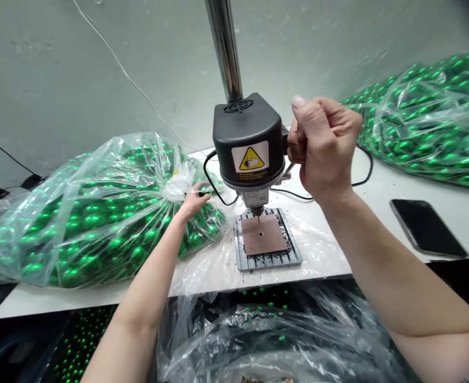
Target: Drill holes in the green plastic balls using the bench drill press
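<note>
A black drill press (248,143) with a yellow warning label stands on the white table. My right hand (326,141) is closed in a fist at the right side of its head, wrapped around the drill press handle, which the fingers mostly hide. Below the bit, a brown square pad (263,242) with a small hole lies on the grey slotted base (269,260), among dark shavings. At the gathered mouth of a clear plastic bag (99,213) full of shiny green beads is my left hand (197,199). Its visible thumb and finger are apart, and no bead shows between them.
A second bag of green beads (429,117) lies at the right, with a phone (428,227) in front of it. Crumpled clear plastic (274,330) hangs below the table edge. A steel column (225,53) rises behind the drill head, and black cables cross the table.
</note>
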Available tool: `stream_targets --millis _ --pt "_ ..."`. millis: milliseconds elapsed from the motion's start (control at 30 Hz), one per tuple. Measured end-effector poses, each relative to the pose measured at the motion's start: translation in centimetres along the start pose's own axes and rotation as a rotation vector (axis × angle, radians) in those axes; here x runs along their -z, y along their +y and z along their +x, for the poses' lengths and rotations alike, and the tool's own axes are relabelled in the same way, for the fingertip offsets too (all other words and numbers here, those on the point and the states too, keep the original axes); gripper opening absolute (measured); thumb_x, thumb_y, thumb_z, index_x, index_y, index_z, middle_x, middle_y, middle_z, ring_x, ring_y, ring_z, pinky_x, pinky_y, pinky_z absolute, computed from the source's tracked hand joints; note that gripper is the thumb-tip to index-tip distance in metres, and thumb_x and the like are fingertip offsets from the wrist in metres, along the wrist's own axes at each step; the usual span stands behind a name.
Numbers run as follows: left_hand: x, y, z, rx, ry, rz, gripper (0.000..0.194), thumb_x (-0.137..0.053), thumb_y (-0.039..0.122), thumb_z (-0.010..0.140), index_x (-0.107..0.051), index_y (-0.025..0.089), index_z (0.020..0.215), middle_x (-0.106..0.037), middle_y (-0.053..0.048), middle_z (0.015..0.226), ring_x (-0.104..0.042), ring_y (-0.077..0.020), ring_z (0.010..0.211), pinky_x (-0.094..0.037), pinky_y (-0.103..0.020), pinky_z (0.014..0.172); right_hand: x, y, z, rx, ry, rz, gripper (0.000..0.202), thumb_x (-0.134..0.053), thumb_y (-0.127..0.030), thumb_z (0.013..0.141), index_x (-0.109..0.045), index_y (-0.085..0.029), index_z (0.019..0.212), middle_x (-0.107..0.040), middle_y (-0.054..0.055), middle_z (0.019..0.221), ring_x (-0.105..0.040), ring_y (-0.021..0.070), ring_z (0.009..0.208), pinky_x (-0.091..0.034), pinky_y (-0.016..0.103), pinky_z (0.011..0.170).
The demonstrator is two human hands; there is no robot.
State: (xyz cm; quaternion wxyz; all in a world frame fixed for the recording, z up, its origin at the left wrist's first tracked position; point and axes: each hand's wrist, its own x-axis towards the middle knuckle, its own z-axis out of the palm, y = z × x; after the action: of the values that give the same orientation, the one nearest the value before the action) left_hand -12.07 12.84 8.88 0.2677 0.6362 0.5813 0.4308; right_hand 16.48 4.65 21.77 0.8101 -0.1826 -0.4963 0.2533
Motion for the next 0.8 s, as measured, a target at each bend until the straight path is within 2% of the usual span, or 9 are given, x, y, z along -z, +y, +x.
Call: stream_targets --millis 100,167,233,333,433,500,600,700,800 --pt "0.7 1.0 -3.5 0.022 -0.102 -0.082 0.053 -0.084 0.029 0.064 -0.069 0.017 0.113 -0.072 -0.006 0.098 -0.065 -0.0237 0.092 -0.053 -0.035 0.086 0.0 0.0 0.1 0.003 0.001 -0.005 0.052 -0.075 -0.036 0.085 -0.040 -0.022 0.050 -0.036 -0.007 0.041 -0.025 0.0065 0.033 -0.015 0.029 0.033" --pt "1.0 2.0 -6.2 -0.011 -0.094 -0.116 0.062 -0.086 0.035 0.065 -0.067 0.019 0.122 -0.071 -0.008 0.109 -0.065 -0.0233 0.093 -0.054 -0.034 0.083 0.0 -0.1 0.1 0.007 0.007 -0.020 0.055 -0.077 -0.041 0.084 -0.039 -0.022 0.049 -0.036 -0.006 0.041 -0.026 0.0062 0.032 -0.015 0.029 0.033" --pt "0.8 3.0 -8.7 -0.016 -0.084 -0.177 0.068 -0.087 0.041 0.068 -0.064 0.022 0.129 -0.069 -0.008 0.113 -0.066 -0.0200 0.085 -0.054 -0.031 0.075 0.0 -0.1 0.1 0.007 0.010 -0.036 0.057 -0.077 -0.045 0.083 -0.038 -0.022 0.048 -0.036 -0.006 0.040 -0.027 0.0065 0.032 -0.016 0.030 0.033" --pt "-0.3 4.0 -11.9 0.119 -0.170 -0.424 0.071 -0.082 0.055 0.074 -0.059 0.026 0.134 -0.069 -0.008 0.105 -0.066 -0.0158 0.068 -0.053 -0.029 0.062 -0.1 0.0 0.1 0.001 0.009 -0.050 0.059 -0.077 -0.050 0.082 -0.037 -0.023 0.049 -0.035 -0.006 0.040 -0.025 0.0069 0.032 -0.014 0.030 0.032" --pt "-1.9 4.4 -13.7 0.334 -0.239 -0.739 0.067 -0.068 0.070 0.081 -0.058 0.027 0.131 -0.071 -0.010 0.102 -0.070 -0.0197 0.071 -0.057 -0.033 0.064 -0.1 0.4 0.2 0.015 0.017 -0.050 0.061 -0.076 -0.059 0.079 -0.036 -0.024 0.050 -0.034 -0.006 0.039 -0.022 0.0069 0.032 -0.013 0.031 0.031" --pt "-3.3 4.4 -14.3 0.441 -0.235 -0.866 0.059 -0.069 0.067 0.082 -0.060 0.027 0.124 -0.072 -0.011 0.106 -0.073 -0.0216 0.078 -0.060 -0.037 0.070 0.0 0.5 0.3 0.028 0.023 -0.060 0.064 -0.074 -0.067 0.076 -0.034 -0.024 0.050 -0.033 -0.006 0.039 -0.020 0.0073 0.032 -0.013 0.032 0.031" --pt "-5.3 4.4 -14.7 0.514 -0.200 -0.935 0.052 -0.084 0.048 0.075 -0.063 0.026 0.118 -0.072 -0.008 0.112 -0.073 -0.0224 0.089 -0.061 -0.041 0.080 0.1 0.4 0.4 -0.010 -0.006 -0.095 0.066 -0.071 -0.073 0.075 -0.032 -0.025 0.052 -0.032 -0.006 0.042 -0.021 0.0083 0.034 -0.015 0.032 0.032" --pt "-7.2 4.3 -14.8 0.474 -0.145 -0.892 0.061 -0.089 0.037 0.068 -0.064 0.024 0.122 -0.072 -0.006 0.110 -0.071 -0.0207 0.094 -0.059 -0.038 0.085 0.2 -0.1 0.4 -0.057 -0.040 -0.093 0.064 -0.074 -0.067 0.076 -0.033 -0.025 0.052 -0.034 -0.005 0.043 -0.024 0.0092 0.036 -0.017 0.031 0.034" --pt "-8.5 4.1 -14.9 0.350 -0.071 -0.775 0.060 -0.090 0.033 0.065 -0.067 0.020 0.119 -0.074 -0.005 0.105 -0.070 -0.0185 0.095 -0.054 -0.033 0.090 0.2 -0.4 0.4 -0.063 -0.048 -0.034 0.058 -0.079 -0.050 0.078 -0.034 -0.025 0.051 -0.035 -0.005 0.043 -0.025 0.0097 0.035 -0.017 0.032 0.035"
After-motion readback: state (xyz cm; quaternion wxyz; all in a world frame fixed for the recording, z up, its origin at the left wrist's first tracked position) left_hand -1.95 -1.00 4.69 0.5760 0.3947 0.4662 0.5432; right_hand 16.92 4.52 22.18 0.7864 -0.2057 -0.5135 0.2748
